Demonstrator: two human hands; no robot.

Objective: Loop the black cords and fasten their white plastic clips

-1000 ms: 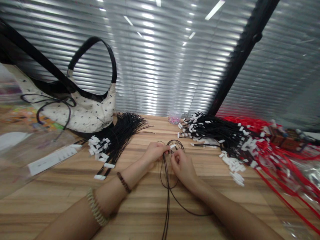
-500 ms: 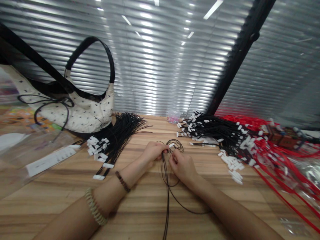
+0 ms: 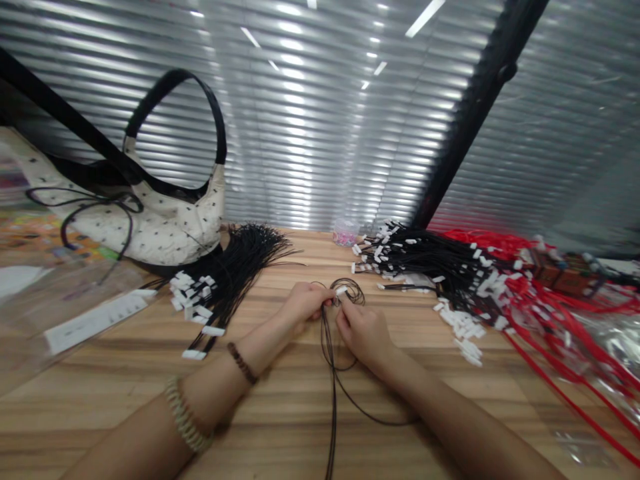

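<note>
My left hand (image 3: 307,301) is closed in a pinch at the centre of the table, gripping thin dark cord (image 3: 333,387) near one end of a small white tag (image 3: 341,291). At the tag's other side, the fingertips of my right hand (image 3: 367,335) press together on it. From between the hands the cord hangs in long strands toward the table's near edge. One strand curves right, passing by my right forearm. A small coil of the same cord (image 3: 356,285) lies just behind the tag.
To the left lies a bundle of black cords (image 3: 250,257) with white tags, before a white patterned bag (image 3: 170,230). On the right are more tagged black cords (image 3: 425,253), loose white tags (image 3: 463,323) and red cords (image 3: 540,320). A small clear container (image 3: 345,233) stands behind.
My right fingertips have come in slightly closer to the white tag and the left hand. The left hand keeps its pinch. The whole view has shifted a little.
</note>
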